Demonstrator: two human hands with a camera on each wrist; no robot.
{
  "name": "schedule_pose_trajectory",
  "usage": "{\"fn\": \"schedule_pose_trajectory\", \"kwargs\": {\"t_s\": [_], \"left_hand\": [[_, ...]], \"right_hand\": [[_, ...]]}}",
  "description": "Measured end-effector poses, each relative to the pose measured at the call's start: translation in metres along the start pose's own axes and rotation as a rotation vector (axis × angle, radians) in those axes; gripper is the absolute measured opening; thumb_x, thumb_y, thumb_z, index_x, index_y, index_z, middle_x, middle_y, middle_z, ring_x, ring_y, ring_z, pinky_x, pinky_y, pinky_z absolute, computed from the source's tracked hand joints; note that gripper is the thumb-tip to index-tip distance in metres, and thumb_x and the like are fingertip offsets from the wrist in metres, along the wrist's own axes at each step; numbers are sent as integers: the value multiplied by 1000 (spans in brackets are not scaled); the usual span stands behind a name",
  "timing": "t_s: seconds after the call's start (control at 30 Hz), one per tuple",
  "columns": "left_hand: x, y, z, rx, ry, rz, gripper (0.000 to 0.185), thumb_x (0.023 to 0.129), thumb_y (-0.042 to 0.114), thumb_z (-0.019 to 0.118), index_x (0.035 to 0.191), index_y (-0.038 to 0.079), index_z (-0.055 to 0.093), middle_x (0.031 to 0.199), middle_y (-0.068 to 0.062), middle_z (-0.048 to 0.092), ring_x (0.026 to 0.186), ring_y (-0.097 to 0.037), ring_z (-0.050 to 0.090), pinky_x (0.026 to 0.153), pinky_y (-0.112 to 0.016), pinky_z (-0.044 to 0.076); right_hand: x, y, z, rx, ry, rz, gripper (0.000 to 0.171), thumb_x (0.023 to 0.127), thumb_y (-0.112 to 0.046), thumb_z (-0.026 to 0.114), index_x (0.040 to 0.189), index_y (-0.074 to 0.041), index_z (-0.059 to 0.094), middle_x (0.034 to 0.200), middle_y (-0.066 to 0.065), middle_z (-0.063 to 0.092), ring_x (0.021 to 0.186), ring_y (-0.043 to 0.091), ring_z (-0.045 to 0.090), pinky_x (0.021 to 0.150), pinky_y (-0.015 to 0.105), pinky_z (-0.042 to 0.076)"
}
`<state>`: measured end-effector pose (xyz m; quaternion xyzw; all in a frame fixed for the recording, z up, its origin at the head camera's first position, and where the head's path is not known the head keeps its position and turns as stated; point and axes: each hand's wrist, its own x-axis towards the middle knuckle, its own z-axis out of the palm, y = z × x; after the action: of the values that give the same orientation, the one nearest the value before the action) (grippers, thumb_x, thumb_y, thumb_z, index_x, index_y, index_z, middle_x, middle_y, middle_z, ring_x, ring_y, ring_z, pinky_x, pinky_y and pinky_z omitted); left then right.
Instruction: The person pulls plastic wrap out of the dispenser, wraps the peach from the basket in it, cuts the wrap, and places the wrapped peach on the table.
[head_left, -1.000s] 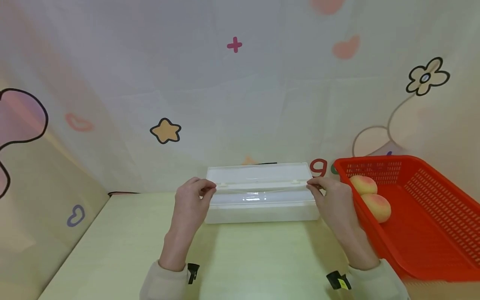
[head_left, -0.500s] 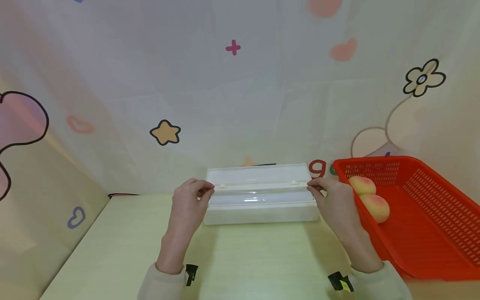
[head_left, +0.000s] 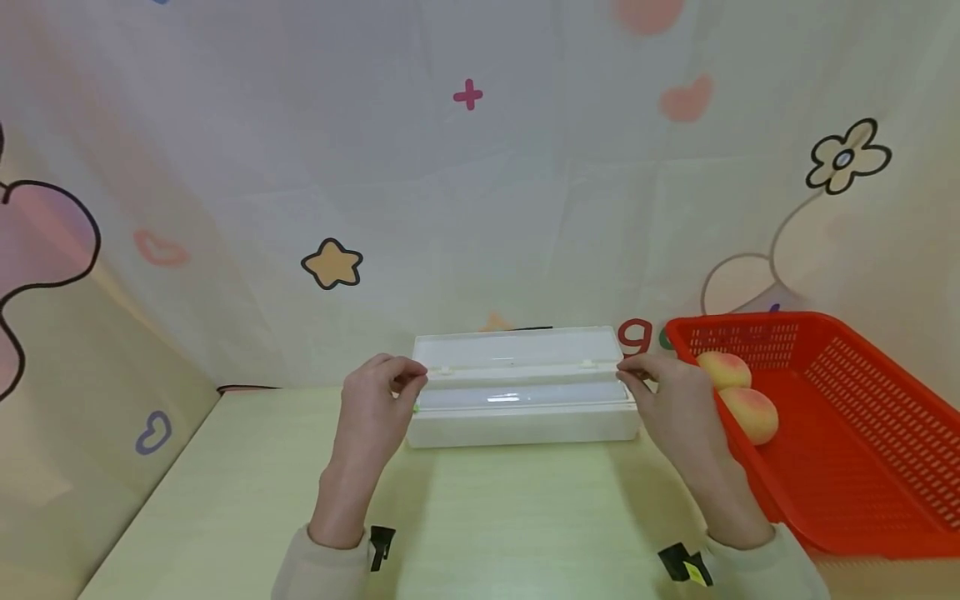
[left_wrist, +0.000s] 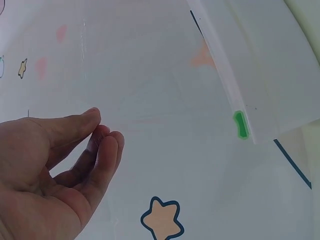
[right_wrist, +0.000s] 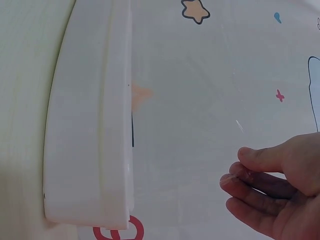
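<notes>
A red plastic basket (head_left: 840, 433) with perforated walls sits at the right edge of the pale green tabletop (head_left: 480, 517). Two peaches (head_left: 738, 392) lie inside it near its far left corner, touching each other; they may well be toy fruit, though the view is too soft to tell. Behind stands a cartoon-printed backdrop (head_left: 480, 183) bearing an orange star (head_left: 332, 264), a pink plus sign (head_left: 468, 94) and an outlined flower (head_left: 847, 156).

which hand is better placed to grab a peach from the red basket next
Right. The right hand sits at the white box's right end, directly beside the red basket holding two peaches. The left hand is at the box's far left end.
</notes>
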<state>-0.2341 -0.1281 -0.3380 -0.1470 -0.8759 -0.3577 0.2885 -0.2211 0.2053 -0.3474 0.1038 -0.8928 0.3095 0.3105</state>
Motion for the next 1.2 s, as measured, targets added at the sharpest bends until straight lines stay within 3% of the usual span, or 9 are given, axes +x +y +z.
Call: {"fn": "schedule_pose_trajectory", "kwargs": {"t_s": [0.2, 0.4, 0.5, 0.97, 1.2], "left_hand": [[-1, 4, -6, -5, 4, -9, 6, 88, -2, 79, 91, 2, 78, 86, -4, 68, 75, -19, 65, 69, -33, 56], [1, 7, -8, -12, 24, 0, 6, 88, -3, 79, 92, 2, 78, 86, -5, 69, 76, -20, 66, 68, -34, 56], [1, 8, -9, -14, 29, -5, 6, 89, -2, 79, 93, 2, 78, 87, -5, 69, 77, -20, 67, 69, -34, 56], [-1, 14, -14, -19, 49, 13, 8, 88, -2, 80, 93, 3, 78, 88, -3, 69, 76, -18, 67, 69, -34, 56], [-2, 17, -15, -8, 62, 33, 9, 86, -3, 81, 93, 3, 78, 87, -4, 68, 76, -18, 67, 68, -35, 57]], "right_hand": [[1, -5, -4, 15, 10, -16, 17, 87, 3, 80, 104, 2, 77, 94, 18, 75, 85, 35, 70, 74, 48, 59], [2, -6, -8, 23, 34, -34, 17, 86, 2, 81, 103, 2, 78, 93, 18, 76, 81, 35, 71, 65, 24, 55], [2, -7, -10, 29, 38, -32, 18, 86, 2, 81, 103, 2, 78, 93, 18, 76, 81, 36, 71, 63, 18, 51], [-3, -10, -17, 61, 50, -8, 17, 86, 1, 81, 103, 2, 78, 91, 16, 76, 85, 37, 71, 67, 11, 47], [-3, -12, -21, 62, 66, -35, 18, 85, 0, 83, 102, -1, 79, 89, 12, 76, 77, 31, 71, 65, 11, 48]]}}
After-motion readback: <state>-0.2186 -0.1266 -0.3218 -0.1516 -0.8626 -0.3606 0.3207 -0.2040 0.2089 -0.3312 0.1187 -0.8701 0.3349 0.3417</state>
